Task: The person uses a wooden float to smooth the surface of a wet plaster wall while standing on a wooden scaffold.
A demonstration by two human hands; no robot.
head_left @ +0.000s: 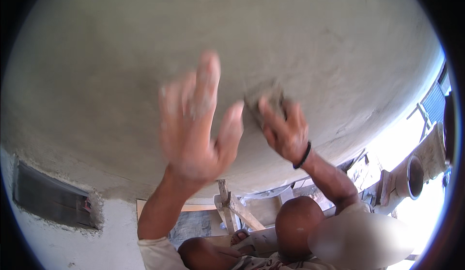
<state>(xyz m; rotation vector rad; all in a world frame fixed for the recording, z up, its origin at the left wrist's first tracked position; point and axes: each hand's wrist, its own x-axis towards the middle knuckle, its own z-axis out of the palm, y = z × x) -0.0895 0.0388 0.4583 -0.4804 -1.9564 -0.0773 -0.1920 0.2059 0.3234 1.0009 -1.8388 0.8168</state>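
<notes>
A broad grey plastered wall (pixel 242 42) fills almost everything in sight, its surface smooth and slightly curved by the lens, ending in a rough lower edge on the left. Below that edge, at the far left, a dark recessed opening (pixel 48 199) sits in a pale wall. Lower down in the middle, wooden planks (pixel 232 209) cross each other like scaffolding, and off to the right lies a large pale pipe (pixel 411 175) with an open mouth.

The left hand (pixel 196 124) is raised flat against the plaster, its grip open with fingers spread and holding nothing; it is blurred. Just to its right, the right hand (pixel 286 134) has its grip closed around a small grey float or sponge (pixel 264 98), pressed onto the wall. A dark band (pixel 303 157) circles that wrist.
</notes>
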